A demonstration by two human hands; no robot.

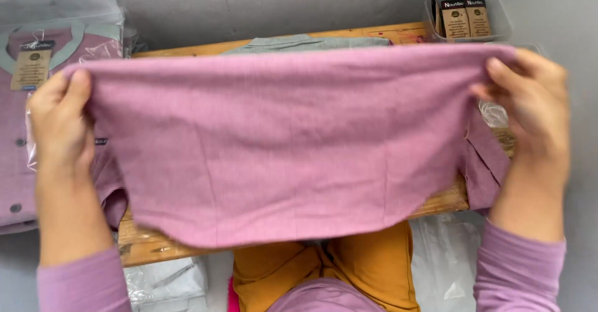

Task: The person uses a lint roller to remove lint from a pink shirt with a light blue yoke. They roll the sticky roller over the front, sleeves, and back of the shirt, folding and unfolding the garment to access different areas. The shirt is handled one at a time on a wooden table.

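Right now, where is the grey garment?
Head view, top centre: the grey garment lies on the wooden bench, behind the pink cloth stretched between both hands.

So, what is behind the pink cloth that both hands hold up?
Above the pink garment, stretched between left hand and right hand, a strip of grey garment shows on the wooden table. The rest of both is covered.

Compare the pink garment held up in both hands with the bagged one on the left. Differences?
The held pink garment is loose and unwrapped; the bagged garment sits in a clear plastic sleeve. The held one is stretched wide in the air between the left hand and right hand; the bagged one lies flat and folded. The bagged one shows buttons, a pale collar and a card tag; the held one shows none. Both are the same pink fabric.
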